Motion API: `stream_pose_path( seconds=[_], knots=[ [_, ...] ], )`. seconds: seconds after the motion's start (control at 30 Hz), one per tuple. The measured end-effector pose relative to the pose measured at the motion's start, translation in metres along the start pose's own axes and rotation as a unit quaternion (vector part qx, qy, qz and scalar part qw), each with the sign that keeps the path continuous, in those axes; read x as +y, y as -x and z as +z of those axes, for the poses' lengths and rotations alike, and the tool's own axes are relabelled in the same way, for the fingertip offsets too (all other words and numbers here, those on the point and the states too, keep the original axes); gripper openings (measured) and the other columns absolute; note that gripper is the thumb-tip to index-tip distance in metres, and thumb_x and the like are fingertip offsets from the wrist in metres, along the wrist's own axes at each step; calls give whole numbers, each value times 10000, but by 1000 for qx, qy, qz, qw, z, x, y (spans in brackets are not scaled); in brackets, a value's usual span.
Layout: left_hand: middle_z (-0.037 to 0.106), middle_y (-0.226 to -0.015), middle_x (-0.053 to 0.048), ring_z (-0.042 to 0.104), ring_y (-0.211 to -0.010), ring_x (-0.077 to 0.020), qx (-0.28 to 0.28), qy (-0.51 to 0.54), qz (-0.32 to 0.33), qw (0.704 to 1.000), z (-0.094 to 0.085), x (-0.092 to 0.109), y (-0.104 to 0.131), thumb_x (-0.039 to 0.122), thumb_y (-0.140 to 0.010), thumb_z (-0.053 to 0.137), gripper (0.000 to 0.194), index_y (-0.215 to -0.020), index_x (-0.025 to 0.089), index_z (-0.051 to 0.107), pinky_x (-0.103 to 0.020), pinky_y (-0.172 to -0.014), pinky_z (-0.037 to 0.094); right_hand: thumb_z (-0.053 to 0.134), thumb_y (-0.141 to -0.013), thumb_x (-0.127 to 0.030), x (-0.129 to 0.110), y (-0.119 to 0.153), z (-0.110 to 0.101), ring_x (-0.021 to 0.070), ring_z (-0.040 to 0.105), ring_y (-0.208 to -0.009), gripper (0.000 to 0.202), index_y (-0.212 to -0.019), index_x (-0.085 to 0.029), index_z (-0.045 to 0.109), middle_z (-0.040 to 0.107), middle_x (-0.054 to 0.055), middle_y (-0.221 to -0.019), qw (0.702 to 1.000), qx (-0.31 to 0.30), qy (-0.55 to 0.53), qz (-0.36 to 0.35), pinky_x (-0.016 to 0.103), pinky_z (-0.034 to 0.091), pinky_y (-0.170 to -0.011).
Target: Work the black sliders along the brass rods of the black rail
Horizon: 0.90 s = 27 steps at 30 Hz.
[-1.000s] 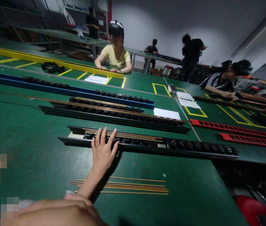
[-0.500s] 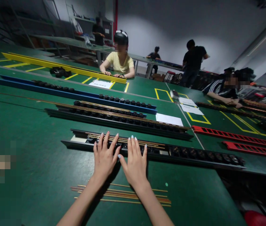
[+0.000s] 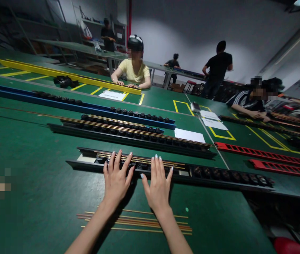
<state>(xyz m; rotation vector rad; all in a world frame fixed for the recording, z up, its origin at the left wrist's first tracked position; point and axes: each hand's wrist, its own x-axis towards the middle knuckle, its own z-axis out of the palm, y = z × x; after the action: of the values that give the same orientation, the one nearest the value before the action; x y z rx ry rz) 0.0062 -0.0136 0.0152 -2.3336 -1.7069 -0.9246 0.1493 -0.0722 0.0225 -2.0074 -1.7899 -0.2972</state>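
A long black channel (image 3: pixel 225 180) lies across the green table in front of me, lined with black parts. Several thin brass-coloured rods (image 3: pixel 175 165) rest along its top. My left hand (image 3: pixel 116 181) lies over the channel's near wall, fingers spread, fingertips on or just above the rods. To its right, my right hand (image 3: pixel 157 187) reaches over the same wall with fingers stretched flat and thumb apart. Neither hand grips anything visibly; whether the fingertips press on the rods I cannot tell. Beneath my forearms several loose rods (image 3: pixel 136 222) lie on the table.
Behind are a second black channel (image 3: pixel 70 131) with rods, a blue channel (image 3: pixel 14 97) and a yellow channel (image 3: pixel 72 75). Red slotted strips (image 3: pixel 266 154) lie at right. A person in yellow (image 3: pixel 134 72) sits opposite; another person (image 3: pixel 247 100) works at right. White papers (image 3: pixel 189 135) lie between.
My right hand has slid a little to the right along the channel, widening the space between my hands. The left hand stays about where it was over the rods. The view has shifted slightly.
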Motion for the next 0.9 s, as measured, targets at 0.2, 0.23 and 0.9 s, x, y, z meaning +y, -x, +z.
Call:
stream_pose_path(
  seconds=[0.2,0.23,0.9],
  knots=[
    [335,-1519,-98,236,-1419,-301,-5,9,-3,1000,-1,-1,1,352,-913,466,490,-1399,330,409,-564,-1093,260,295,-973,-395,14,3,0,240,269,-1406,607,-1503,-148,132,345,136,-1499,999,30,11,6,553,65,-1127],
    [336,-1519,-98,236,-1418,-301,-6,6,-3,1000,-1,0,1,352,-915,463,486,-1398,329,411,-567,-1094,254,298,-973,-394,15,3,0,240,277,-1402,604,-1502,-145,144,353,137,-1494,999,30,13,6,550,63,-1128],
    [335,-1518,-104,232,-1421,-303,-9,4,6,1000,-1,-1,1,349,-909,476,494,-1398,318,415,-559,-1099,253,312,-969,-378,27,2,0,261,232,-1417,618,-1505,-145,111,343,149,-1498,992,68,60,84,601,128,-1102]
  ],
)
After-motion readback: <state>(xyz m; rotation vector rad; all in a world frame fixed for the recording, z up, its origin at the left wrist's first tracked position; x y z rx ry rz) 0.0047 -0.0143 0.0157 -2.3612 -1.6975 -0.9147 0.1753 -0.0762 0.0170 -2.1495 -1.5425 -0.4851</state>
